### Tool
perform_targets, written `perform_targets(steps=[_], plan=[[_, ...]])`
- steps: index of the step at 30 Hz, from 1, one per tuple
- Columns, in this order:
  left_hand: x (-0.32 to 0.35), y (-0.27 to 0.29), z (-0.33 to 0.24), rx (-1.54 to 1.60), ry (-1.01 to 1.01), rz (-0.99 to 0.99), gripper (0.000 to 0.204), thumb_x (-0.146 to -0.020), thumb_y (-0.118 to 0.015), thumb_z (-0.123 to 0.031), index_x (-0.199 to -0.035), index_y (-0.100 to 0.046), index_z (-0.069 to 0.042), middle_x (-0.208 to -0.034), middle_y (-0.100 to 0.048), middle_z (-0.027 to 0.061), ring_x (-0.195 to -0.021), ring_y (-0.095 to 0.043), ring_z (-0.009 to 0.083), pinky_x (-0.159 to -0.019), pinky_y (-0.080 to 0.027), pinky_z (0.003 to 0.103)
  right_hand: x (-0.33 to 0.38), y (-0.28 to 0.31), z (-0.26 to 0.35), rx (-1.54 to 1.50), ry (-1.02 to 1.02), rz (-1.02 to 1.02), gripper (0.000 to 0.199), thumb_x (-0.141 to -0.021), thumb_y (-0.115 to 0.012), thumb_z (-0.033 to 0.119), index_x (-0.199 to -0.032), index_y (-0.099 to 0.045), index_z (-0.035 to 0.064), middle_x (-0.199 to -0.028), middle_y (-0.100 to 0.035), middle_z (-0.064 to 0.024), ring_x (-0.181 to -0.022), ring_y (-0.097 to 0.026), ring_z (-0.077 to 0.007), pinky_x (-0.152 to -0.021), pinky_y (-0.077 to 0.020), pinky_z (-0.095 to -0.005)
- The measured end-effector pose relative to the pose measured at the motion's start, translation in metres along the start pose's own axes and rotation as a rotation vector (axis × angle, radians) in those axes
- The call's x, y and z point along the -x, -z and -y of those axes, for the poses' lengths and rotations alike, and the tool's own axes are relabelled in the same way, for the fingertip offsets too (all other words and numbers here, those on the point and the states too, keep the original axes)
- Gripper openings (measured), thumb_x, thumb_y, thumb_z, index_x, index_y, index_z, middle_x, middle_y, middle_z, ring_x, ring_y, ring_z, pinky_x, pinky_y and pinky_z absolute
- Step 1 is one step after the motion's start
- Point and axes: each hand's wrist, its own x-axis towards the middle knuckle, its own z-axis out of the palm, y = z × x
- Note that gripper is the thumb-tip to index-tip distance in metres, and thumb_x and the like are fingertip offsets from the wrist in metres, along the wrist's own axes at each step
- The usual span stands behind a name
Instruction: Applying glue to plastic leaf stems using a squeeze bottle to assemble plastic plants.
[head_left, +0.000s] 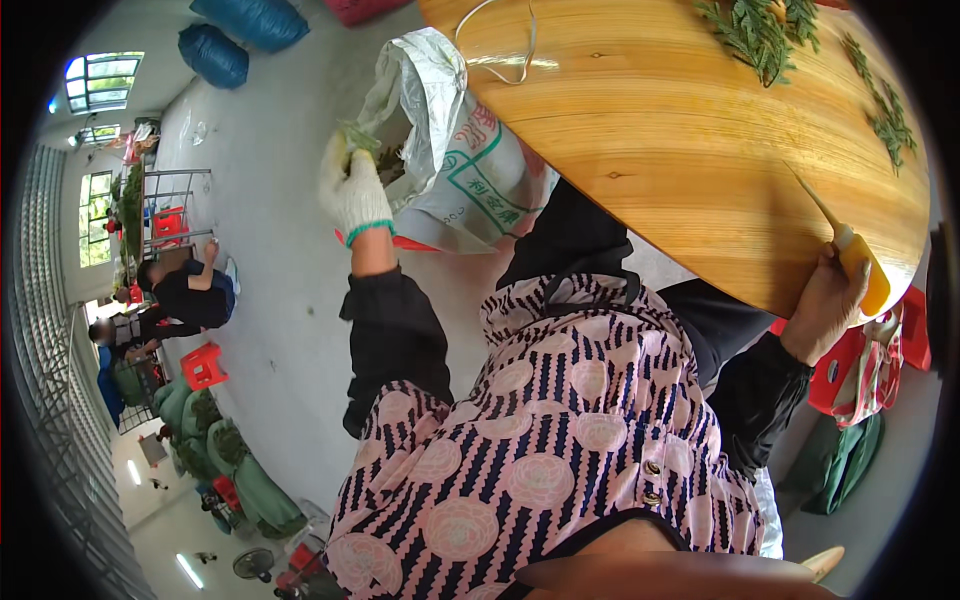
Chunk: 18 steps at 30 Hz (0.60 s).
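Observation:
My left hand [358,195], in a white knit glove with a green cuff, is raised beside the mouth of a white woven sack [480,185]. Its fingers are closed, with something pale green and blurred at their tips that I cannot make out. At the table's right edge, my bare right hand [825,305] is wrapped round a yellow squeeze bottle [862,268]. The bottle's long thin nozzle points up and left over the wooden table [640,130]. Inside the sack some dark contents show only in part.
Green sprigs [755,45] lie on the table's far side, with another sprig [885,105] at right. A white cord loop [525,65] hangs over the far left edge. Red stools [205,366], blue bags [215,55] and green sacks [260,490] stand about; people [195,290] work at left.

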Motion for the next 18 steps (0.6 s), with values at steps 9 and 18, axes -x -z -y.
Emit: perform_targets(steps=[9,18], plan=[[0.008,-0.050,-0.107,-0.283,-0.463,-0.033,0.042,-0.096,-0.058,-0.002,-0.136,-0.061,0.007,-0.140,-0.064,0.0200,-0.127,-0.063,0.0277,-0.111,-0.046,0.037,0.015,-0.017,-0.008,0.077,0.077,-0.182,0.030,-0.097,-0.072,0.019,-0.118,-0.062,0.0004,-0.110,-0.066,-0.0089,-0.098,-0.066,-0.0214,-0.082,-0.0538,-0.0326],[0.076,-0.266,-0.233,-0.029,-0.881,0.616,0.047,-0.091,-0.062,-0.008,-0.138,-0.062,-0.009,-0.130,-0.068,0.0173,-0.116,-0.064,0.0342,-0.104,-0.049,0.041,0.013,-0.024,-0.001,-0.015,0.041,-0.149,0.025,-0.096,-0.074,0.017,-0.116,-0.064,0.0054,-0.108,-0.067,-0.0056,-0.101,-0.065,-0.0176,-0.083,-0.0518,-0.0333]])
